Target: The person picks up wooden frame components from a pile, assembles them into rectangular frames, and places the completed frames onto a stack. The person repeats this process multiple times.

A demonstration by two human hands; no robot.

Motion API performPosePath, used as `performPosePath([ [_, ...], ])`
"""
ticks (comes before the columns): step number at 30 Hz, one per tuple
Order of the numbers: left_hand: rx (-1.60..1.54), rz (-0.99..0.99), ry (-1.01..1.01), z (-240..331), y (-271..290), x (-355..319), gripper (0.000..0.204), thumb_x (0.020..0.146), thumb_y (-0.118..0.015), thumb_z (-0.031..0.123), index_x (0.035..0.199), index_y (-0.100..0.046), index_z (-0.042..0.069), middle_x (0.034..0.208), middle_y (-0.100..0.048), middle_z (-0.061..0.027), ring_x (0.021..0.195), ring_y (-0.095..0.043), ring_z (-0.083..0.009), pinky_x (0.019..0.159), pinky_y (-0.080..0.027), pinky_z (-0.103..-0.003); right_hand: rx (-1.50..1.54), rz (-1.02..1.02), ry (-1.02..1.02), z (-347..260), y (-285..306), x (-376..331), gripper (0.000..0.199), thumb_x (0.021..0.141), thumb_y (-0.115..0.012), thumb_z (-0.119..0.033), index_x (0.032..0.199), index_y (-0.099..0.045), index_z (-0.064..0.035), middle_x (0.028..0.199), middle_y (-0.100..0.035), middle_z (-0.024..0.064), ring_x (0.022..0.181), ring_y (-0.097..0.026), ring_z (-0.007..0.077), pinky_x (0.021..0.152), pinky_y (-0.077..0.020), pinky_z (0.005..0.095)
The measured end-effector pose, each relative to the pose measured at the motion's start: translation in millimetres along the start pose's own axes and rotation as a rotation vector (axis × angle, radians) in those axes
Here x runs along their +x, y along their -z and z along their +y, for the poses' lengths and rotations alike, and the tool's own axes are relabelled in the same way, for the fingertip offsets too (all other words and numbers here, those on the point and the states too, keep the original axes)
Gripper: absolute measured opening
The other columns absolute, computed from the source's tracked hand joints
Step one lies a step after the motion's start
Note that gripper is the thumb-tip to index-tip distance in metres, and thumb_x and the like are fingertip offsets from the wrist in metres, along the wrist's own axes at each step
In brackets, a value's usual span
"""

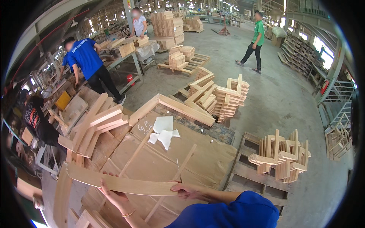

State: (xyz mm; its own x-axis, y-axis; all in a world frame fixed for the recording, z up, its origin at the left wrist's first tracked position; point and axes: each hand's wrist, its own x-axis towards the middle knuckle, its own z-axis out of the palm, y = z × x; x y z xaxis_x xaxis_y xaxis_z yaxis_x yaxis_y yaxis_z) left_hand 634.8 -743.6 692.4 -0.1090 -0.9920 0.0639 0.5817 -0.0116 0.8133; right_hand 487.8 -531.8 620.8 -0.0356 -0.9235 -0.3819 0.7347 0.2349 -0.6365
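A long pale wooden board (125, 185), joined at its left end to a second wooden piece (61, 197) as an angled frame, lies across the near side of a paper-covered worktable (213, 157). My left hand (115, 195) is closed around the board's middle from below, with a bracelet on the wrist. My right hand (187, 190) grips the board's right end. A thin, pointed thing (178, 167) stands up beside the right fingers; its kind is too small to tell. Torn white foam sheets (164, 131) lie farther back on the brown paper.
Another angled wooden frame (186, 109) lies at the table's far edge. Joined wooden pieces (100, 121) are heaped at left. Stacked frames (281, 155) stand on a pallet (247, 173) at right, more (228, 97) beyond the table. Co-workers (89, 59) stand at left; another person (257, 41) walks at far right.
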Motion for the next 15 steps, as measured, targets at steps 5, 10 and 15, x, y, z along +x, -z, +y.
performPosePath([
  [5,0.049,0.045,0.047,1.5,38.8,-51.3,0.035,0.089,-0.056,0.025,0.117,-0.048,0.006,0.101,-0.062,-0.0123,0.086,-0.062,-0.0244,0.073,-0.054,-0.039,-0.447,-0.021,0.299,-13.0,39.7,-22.9,0.047,0.093,-0.049,-0.04,0.131,-0.047,-0.0122,0.095,-0.064,0.0041,0.092,-0.051,0.0197,0.092,-0.0336,0.0365],
  [10,-0.022,-0.259,0.16,11.6,36.2,-93.8,0.038,0.085,-0.062,0.026,0.113,-0.043,0.007,0.094,-0.059,-0.0113,0.081,-0.062,-0.0203,0.067,-0.054,-0.034,-0.691,0.231,0.474,-65.7,2.9,-6.0,0.023,0.098,-0.041,-0.025,0.106,-0.055,-0.0089,0.093,-0.062,0.0006,0.051,-0.038,0.002,0.042,-0.0301,0.0201],
  [15,-0.07,-0.333,0.233,24.2,31.8,-114.6,0.043,0.084,-0.064,0.025,0.114,-0.037,0.01,0.093,-0.056,-0.0092,0.077,-0.059,-0.0172,0.065,-0.053,-0.032,-1.074,0.149,1.197,-84.1,-99.8,26.2,0.018,0.091,-0.054,-0.004,0.107,-0.063,-0.0025,0.097,-0.061,0.0065,0.07,-0.05,0.0081,0.058,-0.0412,0.0206],
])
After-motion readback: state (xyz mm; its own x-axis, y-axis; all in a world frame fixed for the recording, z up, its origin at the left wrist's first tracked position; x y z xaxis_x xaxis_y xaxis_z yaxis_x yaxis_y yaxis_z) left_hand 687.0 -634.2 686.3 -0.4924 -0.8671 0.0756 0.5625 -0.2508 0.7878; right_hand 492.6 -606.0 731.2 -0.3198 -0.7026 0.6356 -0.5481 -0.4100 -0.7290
